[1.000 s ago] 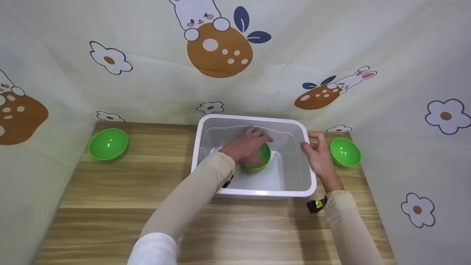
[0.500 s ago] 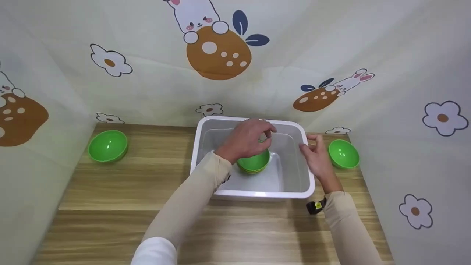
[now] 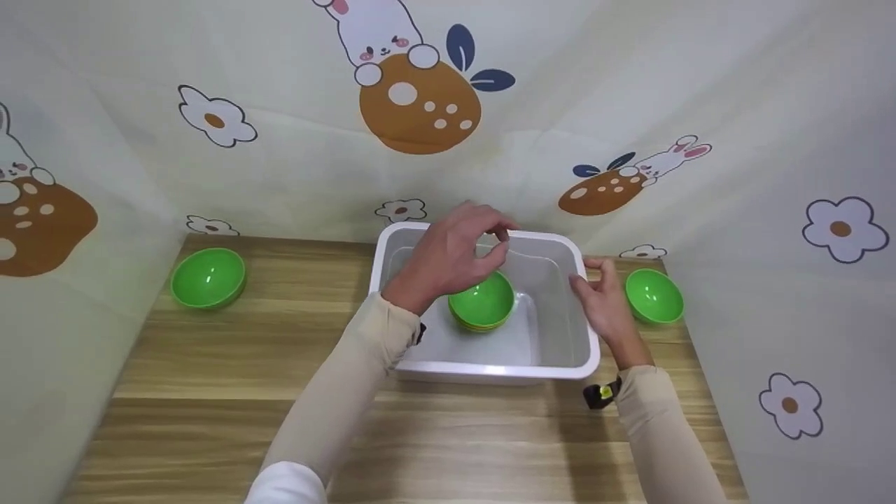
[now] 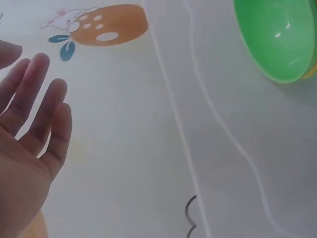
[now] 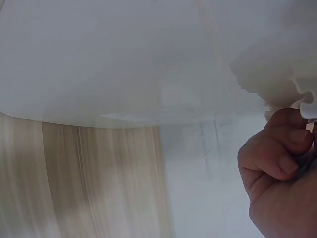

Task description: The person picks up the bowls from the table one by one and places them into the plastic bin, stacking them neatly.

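**Your left hand [image 3: 448, 252] hangs loose over the white bin [image 3: 490, 369]; your right hand [image 3: 607, 301] grips its rim**

Your left fingers [image 4: 60, 129] are slightly bent and a little spread, with nothing held between them. In the head view, the thumb and index finger curve toward each other with a narrow gap. The left wrist view shows these fingers apart from the bowl stack [image 3: 481, 301].

Your right thumb lies at the inner side of the bin's right rim while your fingers curl outside it, so you pinch that edge. The right wrist view shows two fingers folded close beside the wall.

Below your left hand, the bowl stack stands upright on the bin's floor, near the middle: a green bowl on top, with yellow edges showing under it. Your hand hides part of its far side from the head view.

Outside the bin, a right green bowl [image 3: 654, 295] sits just beyond your right hand, and a left green bowl [image 3: 208, 278] sits well apart on the other side. All rest on the wood-grain table [image 3: 245, 357], with a printed curtain [image 3: 560, 70] of rabbits and flowers around it.
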Demonstrator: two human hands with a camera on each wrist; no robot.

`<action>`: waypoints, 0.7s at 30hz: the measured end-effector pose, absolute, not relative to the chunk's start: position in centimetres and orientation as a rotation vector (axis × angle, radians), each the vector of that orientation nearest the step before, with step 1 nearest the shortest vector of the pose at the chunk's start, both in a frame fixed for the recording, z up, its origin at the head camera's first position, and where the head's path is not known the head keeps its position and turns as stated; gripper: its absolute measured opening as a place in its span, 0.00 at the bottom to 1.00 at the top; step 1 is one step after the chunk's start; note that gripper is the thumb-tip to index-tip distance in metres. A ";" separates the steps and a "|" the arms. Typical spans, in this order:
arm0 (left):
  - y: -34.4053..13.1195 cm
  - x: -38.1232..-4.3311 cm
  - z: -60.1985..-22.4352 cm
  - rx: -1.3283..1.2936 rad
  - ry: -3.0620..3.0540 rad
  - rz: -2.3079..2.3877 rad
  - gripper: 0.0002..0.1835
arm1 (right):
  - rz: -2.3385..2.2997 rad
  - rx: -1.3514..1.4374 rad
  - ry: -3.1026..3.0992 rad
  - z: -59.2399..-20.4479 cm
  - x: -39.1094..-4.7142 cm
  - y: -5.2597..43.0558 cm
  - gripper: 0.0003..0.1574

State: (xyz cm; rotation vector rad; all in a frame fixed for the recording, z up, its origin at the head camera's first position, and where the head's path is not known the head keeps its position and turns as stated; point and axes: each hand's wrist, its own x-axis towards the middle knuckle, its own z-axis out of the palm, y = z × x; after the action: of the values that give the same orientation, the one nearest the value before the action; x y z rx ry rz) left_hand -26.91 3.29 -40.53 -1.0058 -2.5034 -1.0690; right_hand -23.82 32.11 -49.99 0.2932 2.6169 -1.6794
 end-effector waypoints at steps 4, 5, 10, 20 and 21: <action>2.2 -26.5 -39.2 -0.982 -2.452 -1.056 0.13 | -1.680 0.297 2.628 -50.1 -23.8 32.1 0.26; 2.0 -26.4 -38.9 -0.970 -2.445 -1.048 0.14 | -1.676 0.300 2.631 -50.1 -23.8 32.1 0.26; 0.5 -26.0 -37.6 -0.874 -2.438 -0.961 0.19 | -1.669 0.316 2.635 -50.0 -23.7 32.1 0.26; -4.2 -26.7 -38.4 -0.644 -2.449 -0.873 0.29 | -1.691 0.303 2.632 -49.8 -23.6 32.2 0.26; -4.8 -26.7 -38.5 -0.616 -2.458 -0.869 0.30 | -1.694 0.303 2.628 -49.9 -23.6 32.2 0.26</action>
State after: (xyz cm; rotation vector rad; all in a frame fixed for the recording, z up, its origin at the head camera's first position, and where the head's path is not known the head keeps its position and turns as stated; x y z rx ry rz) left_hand -26.72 -4.76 -38.55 -0.6164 -2.4578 -0.8693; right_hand -23.59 32.19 -49.86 0.3033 2.6280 -1.6941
